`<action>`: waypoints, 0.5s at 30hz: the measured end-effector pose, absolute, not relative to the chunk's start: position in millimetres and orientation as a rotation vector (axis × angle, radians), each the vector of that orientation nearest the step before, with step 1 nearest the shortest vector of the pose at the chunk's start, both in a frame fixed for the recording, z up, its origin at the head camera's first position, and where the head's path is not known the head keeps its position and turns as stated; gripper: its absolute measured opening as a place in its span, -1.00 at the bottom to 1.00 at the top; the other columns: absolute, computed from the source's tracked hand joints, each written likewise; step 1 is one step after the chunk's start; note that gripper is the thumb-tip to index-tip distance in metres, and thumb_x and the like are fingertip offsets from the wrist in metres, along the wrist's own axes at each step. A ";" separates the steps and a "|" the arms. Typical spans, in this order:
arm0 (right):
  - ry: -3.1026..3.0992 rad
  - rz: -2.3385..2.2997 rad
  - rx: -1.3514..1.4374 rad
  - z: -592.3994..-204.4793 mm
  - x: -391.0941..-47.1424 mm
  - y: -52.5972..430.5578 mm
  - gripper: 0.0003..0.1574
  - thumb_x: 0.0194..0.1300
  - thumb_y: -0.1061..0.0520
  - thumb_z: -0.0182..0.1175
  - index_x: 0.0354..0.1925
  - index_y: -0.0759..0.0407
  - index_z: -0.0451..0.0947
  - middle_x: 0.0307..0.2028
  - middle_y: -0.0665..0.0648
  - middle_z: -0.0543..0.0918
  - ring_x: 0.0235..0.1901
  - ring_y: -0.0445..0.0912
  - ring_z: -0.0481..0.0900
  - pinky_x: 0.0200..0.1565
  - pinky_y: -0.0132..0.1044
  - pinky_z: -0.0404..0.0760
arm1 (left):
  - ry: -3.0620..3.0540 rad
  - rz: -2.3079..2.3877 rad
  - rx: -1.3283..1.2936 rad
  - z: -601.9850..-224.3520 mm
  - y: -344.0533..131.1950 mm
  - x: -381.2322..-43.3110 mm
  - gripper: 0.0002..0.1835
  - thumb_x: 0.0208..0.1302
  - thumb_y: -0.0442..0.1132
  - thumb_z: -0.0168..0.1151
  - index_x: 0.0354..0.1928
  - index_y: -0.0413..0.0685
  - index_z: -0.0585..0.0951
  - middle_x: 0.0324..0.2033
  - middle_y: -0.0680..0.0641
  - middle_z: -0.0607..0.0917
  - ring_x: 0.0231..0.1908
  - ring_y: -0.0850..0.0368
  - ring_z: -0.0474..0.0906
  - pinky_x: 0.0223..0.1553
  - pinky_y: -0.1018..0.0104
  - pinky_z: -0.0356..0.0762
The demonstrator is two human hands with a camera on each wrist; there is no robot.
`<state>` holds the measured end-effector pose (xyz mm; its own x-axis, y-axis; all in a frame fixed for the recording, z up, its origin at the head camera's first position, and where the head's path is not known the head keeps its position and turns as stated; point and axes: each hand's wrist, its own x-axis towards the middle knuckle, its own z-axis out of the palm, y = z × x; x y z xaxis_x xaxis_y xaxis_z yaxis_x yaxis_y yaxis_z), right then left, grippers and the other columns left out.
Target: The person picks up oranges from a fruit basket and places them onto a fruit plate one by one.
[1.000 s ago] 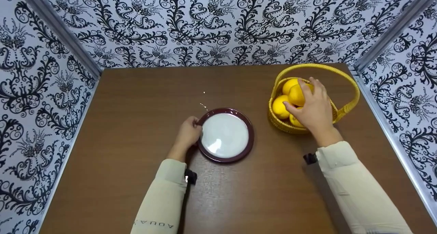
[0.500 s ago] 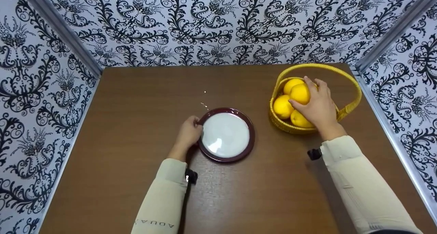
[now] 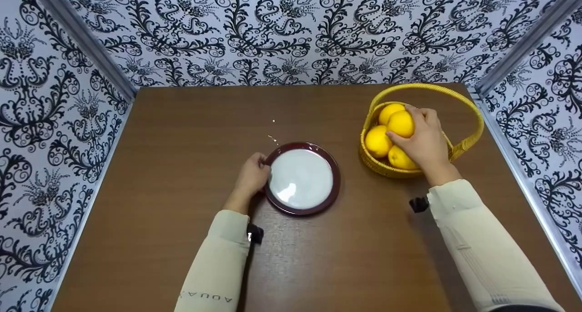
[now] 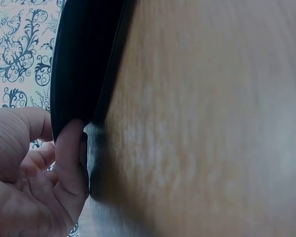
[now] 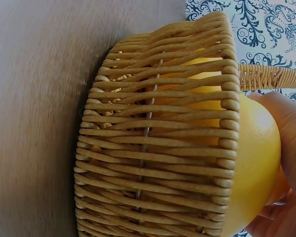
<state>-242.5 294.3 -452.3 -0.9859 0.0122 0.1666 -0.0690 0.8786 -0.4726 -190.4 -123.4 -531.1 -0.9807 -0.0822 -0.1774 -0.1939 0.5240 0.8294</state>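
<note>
In the head view my left hand (image 3: 253, 177) pinches the left rim of a round plate (image 3: 336, 180) with a dark maroon edge and a glossy white middle. The left wrist view shows the thumb above the plate's rim (image 4: 84, 54) and a finger beneath it. My right hand (image 3: 423, 141) reaches into a yellow wicker basket (image 3: 384, 168) and grips the topmost yellow orange (image 3: 401, 123), thumb on its near side, fingers over the far side. Several more oranges (image 3: 378, 141) lie around it. In the right wrist view the basket wall (image 5: 158, 148) partly covers the fruit.
The basket's tall arched handle (image 3: 475, 121) rises beside my right hand. Brown wooden table (image 3: 191, 130) lies under everything, with patterned walls (image 3: 291, 34) at the back and both sides. Small bright specks (image 3: 273, 139) show behind the plate.
My right hand has moved slightly right, and its fingers have closed in around the top orange. My left hand keeps hold of the plate's rim.
</note>
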 end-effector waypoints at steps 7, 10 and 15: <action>-2.887 0.731 0.037 -452.2 -243.2 294.0 0.11 0.27 -0.32 0.37 0.58 0.04 0.19 0.32 0.41 0.26 0.32 0.35 0.28 0.38 0.40 0.35 | 2.628 1.455 -0.249 -529.5 -123.0 -189.8 -0.80 0.31 -0.36 0.07 -0.07 -0.19 0.58 -0.40 -0.02 0.51 -0.40 0.10 0.47 -0.51 0.39 0.44; -2.890 0.737 0.039 -451.5 -242.8 294.1 0.11 0.27 -0.32 0.37 0.58 0.05 0.19 0.32 0.41 0.26 0.32 0.35 0.27 0.38 0.40 0.35 | 2.639 1.447 -0.242 -528.9 -123.2 -189.5 -0.80 0.32 -0.36 0.08 -0.06 -0.20 0.58 -0.39 -0.03 0.51 -0.38 0.09 0.47 -0.49 0.39 0.44; -2.926 0.750 0.049 -448.0 -242.3 295.0 0.11 0.29 -0.30 0.36 0.60 0.05 0.15 0.35 0.42 0.22 0.31 0.36 0.27 0.36 0.42 0.36 | 2.630 1.455 -0.237 -528.6 -123.9 -189.4 -0.78 0.31 -0.37 0.08 -0.05 -0.22 0.58 -0.40 -0.03 0.51 -0.42 0.11 0.47 -0.51 0.40 0.44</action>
<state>-242.3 295.0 -448.0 -0.9922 -0.0012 0.1245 -0.0609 0.8767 -0.4772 -189.4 -123.9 -528.6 -0.9797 -0.0754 -0.1856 -0.1973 0.5239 0.8286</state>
